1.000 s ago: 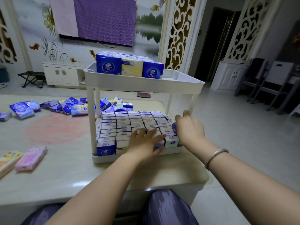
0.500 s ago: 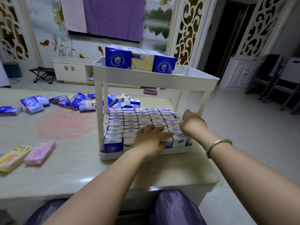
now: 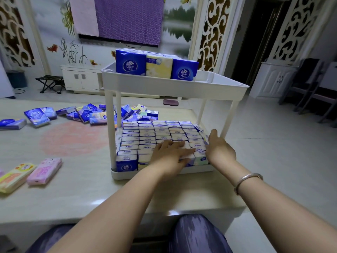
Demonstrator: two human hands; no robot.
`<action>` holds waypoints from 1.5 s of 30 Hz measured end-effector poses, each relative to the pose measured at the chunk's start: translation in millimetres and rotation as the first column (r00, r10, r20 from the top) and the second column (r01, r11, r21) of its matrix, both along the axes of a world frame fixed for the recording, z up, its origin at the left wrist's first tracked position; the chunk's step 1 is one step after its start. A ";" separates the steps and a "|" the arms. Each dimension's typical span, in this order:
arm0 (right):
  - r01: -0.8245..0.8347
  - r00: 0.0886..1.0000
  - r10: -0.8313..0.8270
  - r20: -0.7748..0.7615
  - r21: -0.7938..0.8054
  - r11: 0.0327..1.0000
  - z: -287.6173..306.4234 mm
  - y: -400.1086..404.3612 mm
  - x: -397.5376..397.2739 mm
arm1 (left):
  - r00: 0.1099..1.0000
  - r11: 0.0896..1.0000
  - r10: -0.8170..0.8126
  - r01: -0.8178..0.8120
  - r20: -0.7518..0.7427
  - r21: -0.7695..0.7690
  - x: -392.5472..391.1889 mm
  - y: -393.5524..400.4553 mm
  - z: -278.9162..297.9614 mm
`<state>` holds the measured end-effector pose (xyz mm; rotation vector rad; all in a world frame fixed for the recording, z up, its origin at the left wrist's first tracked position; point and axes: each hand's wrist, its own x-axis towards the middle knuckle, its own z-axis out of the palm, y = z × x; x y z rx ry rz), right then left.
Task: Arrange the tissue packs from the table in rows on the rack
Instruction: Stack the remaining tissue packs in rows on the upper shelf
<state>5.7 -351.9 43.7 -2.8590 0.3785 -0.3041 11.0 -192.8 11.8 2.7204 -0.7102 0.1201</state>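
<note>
My left hand (image 3: 168,156) lies flat with straight fingers (image 3: 184,152) pressing on the tops of the packed tissue packs (image 3: 145,137) filling the lower tray of the white rack (image 3: 164,84), while my right hand (image 3: 218,150) rests open against the row's right edge, just beside them. Above my fingers, three upright packs (image 3: 156,65) stand on the top tray. Far left of them, loose packs (image 3: 85,114) lie scattered on the table (image 3: 73,189).
</note>
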 end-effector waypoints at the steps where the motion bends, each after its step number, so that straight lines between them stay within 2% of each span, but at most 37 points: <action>1: -0.003 0.998 0.002 -0.057 -0.016 1.000 -0.2 -0.3 0.5 | 1.000 1.000 0.000 0.000 -0.001 0.000 -0.1 0.0 0.0; 4: -0.038 0.988 0.028 -0.149 -0.064 0.997 4.4 -1.9 -1.3 | 1.000 1.000 -0.009 0.010 -0.014 0.016 -0.8 0.3 1.6; 7: -0.089 0.988 0.060 -0.139 -0.212 0.973 10.9 -2.2 -16.1 | 0.996 0.996 -0.039 0.046 -0.077 0.081 -1.3 1.9 9.1; 10: -0.141 0.990 0.126 -0.070 -0.311 0.940 14.5 3.4 -37.9 | 0.990 0.995 -0.068 0.076 -0.120 0.063 -3.1 9.3 20.9; 14: -0.264 0.954 0.297 0.034 -0.372 0.890 27.7 31.7 -64.3 | 0.994 0.983 -0.089 0.079 -0.056 -0.163 -27.3 37.5 32.0; 17: -0.411 0.877 0.475 0.070 -0.402 0.818 38.8 68.0 -78.7 | 0.997 0.963 -0.075 0.068 -0.017 -0.259 -56.5 80.2 34.3; 22: -0.596 0.738 0.667 0.100 -0.366 0.715 42.1 150.8 -85.1 | 0.990 0.902 0.138 -0.116 0.022 -0.416 -86.5 175.5 32.7; 28: -0.711 0.641 0.762 0.094 -0.303 0.635 26.5 250.3 -65.3 | 0.896 0.746 0.438 -0.407 -0.072 -0.526 -90.5 287.6 22.4; 32: -0.747 0.637 0.768 0.058 -0.198 0.635 6.7 304.9 -27.5 | 0.811 0.619 0.562 -0.544 -0.166 -0.566 -79.0 352.6 6.5; 36: -0.748 0.656 0.752 0.054 -0.087 0.658 -16.8 353.8 18.3 | 0.726 0.543 0.650 -0.649 -0.224 -0.533 -51.1 410.3 -16.3; 39: -0.733 0.678 0.734 0.035 -0.042 0.679 -34.9 385.7 53.5 | 0.688 0.537 0.686 -0.698 -0.235 -0.474 -21.0 444.1 -32.9; 42: -0.699 0.712 0.700 0.056 -0.037 0.714 -52.3 406.1 96.3 | 0.687 0.522 0.676 -0.702 -0.267 -0.484 18.8 461.0 -41.0; 45: -0.635 0.764 0.638 0.095 -0.071 0.770 -63.9 411.9 144.3 | 0.711 0.579 0.679 -0.671 -0.182 -0.463 70.9 466.0 -45.6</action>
